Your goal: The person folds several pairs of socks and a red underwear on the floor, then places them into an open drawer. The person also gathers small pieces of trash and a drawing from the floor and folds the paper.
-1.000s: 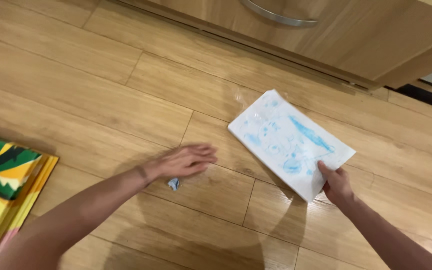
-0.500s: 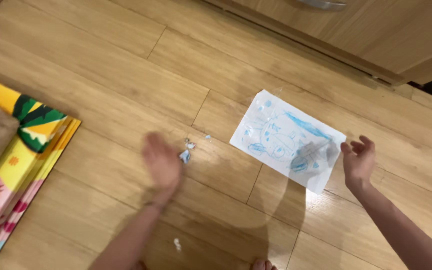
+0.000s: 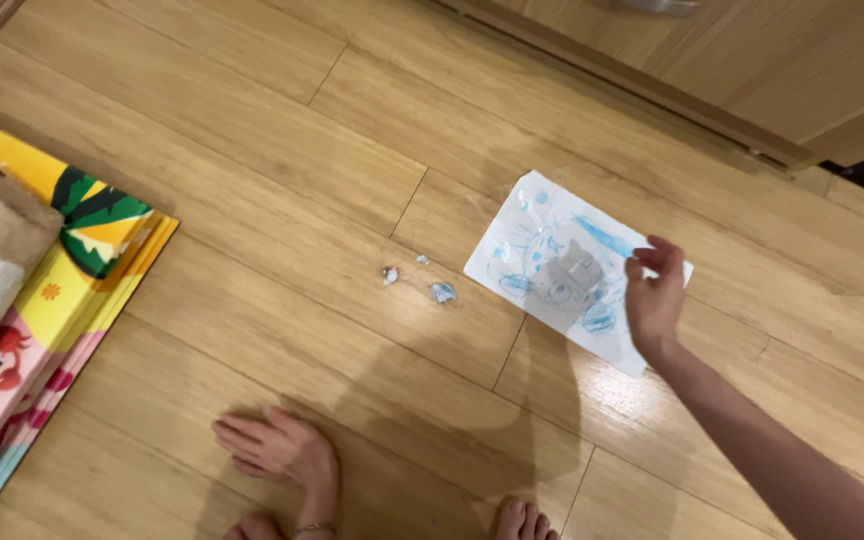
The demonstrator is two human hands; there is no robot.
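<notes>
Two hands visible: left hand (image 3: 277, 447) flat on wooden floor (image 3: 252, 170), fingers spread, holding nothing. Right hand (image 3: 655, 295) half-curled, empty, above drawing paper (image 3: 542, 255) lying on floor. Paper scraps (image 3: 441, 292) just left of sheet.

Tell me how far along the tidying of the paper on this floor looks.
Not far. Nothing looks gathered: the drawing sheet lies flat on the wooden floor, and small paper scraps sit loose beside it. The right hand hovers over the sheet's edge, grip unclear. The left hand rests flat on the floor, away from both.
</notes>
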